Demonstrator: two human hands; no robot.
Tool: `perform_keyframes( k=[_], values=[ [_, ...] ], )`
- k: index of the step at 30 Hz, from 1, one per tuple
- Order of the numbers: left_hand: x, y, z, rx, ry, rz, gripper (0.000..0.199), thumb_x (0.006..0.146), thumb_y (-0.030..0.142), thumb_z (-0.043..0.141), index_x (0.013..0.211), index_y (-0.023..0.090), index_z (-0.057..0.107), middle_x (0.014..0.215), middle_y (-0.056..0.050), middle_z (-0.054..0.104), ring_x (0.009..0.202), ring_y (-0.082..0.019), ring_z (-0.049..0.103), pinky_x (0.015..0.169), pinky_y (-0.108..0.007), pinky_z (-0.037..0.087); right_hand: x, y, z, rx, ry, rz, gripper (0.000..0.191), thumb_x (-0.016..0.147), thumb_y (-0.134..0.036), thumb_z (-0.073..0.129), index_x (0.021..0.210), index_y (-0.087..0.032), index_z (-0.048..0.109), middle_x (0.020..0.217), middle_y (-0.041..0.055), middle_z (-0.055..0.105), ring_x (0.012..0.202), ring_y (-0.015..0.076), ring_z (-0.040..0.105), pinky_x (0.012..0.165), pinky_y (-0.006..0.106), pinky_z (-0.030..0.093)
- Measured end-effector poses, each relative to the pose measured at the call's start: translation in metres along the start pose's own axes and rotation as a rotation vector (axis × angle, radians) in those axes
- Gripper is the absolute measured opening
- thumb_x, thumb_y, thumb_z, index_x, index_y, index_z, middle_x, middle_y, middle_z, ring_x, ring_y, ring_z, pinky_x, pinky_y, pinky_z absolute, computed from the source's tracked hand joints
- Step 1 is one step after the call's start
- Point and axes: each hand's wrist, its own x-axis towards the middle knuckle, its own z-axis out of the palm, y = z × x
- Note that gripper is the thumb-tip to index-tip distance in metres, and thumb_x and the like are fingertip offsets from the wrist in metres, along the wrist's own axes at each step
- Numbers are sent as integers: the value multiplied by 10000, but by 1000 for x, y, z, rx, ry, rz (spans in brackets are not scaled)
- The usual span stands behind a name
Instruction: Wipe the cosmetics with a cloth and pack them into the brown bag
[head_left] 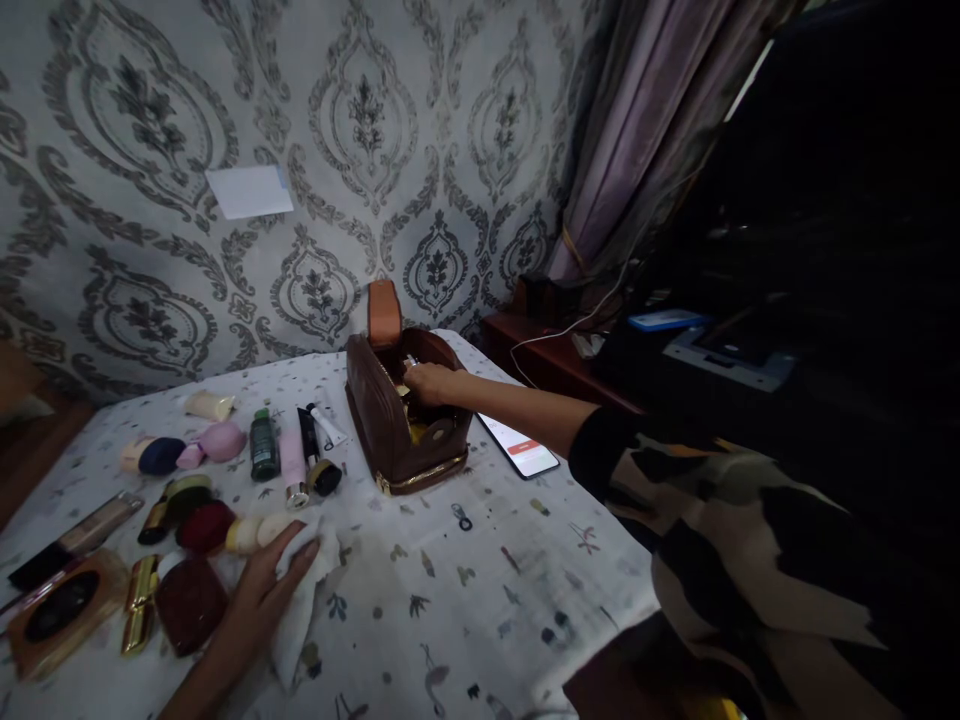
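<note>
A brown zippered bag (401, 415) stands open on the cloth-covered table, its flap raised at the back. My right hand (431, 383) reaches into its opening, fingers closed on something small and pale that I cannot make out. Lower left, my left hand (262, 590) is closed on a white cloth (294, 625), which hangs down onto the table. Around my left hand lie a dark red jar (191, 603), a gold tube (140, 603) and small cream-coloured containers. Farther back are a green bottle (263, 445) and a pink tube (292, 465).
A lit phone (525, 450) lies right of the bag. Several more cosmetics, including an orange compact (71, 615), cover the table's left side. A patterned wall (367, 200) rises behind. A reddish side table (536, 355) with a white cable stands back right.
</note>
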Motion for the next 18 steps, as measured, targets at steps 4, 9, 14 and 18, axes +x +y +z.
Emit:
perform_keyframes(
  k=[4, 9, 14, 18],
  values=[
    [1, 2, 1, 2, -17, -8, 578, 674, 648, 704, 1061, 219, 731, 1176, -103, 717, 1190, -346, 610, 952, -414, 535, -6, -2, -7, -35, 133, 16, 391, 901, -78, 470, 1272, -86, 593, 1401, 250, 479, 1268, 304, 534, 994, 383, 487],
    [-3, 7, 4, 5, 25, -19, 616, 683, 684, 662, 1076, 214, 723, 1165, -109, 716, 1182, -345, 611, 951, -419, 532, 1, 2, -7, -7, 72, 48, 365, 874, -83, 530, 1225, -83, 630, 1260, 232, 612, 1163, 294, 621, 924, 333, 515],
    [-6, 5, 8, 7, 46, -28, 644, 679, 706, 642, 1093, 220, 718, 1157, -111, 713, 1156, -339, 623, 887, -395, 556, 7, 8, -7, 47, 31, 47, 351, 877, -77, 528, 1202, -113, 656, 1221, 189, 669, 1152, 278, 646, 878, 292, 514],
    [-6, 5, 8, 2, 49, -5, 638, 683, 705, 633, 1091, 223, 723, 1183, -112, 707, 1160, -335, 620, 880, -384, 557, 5, 7, -10, 80, 16, 70, 360, 847, -96, 586, 1195, -126, 672, 1208, 192, 678, 1116, 282, 667, 849, 294, 518]
  ],
)
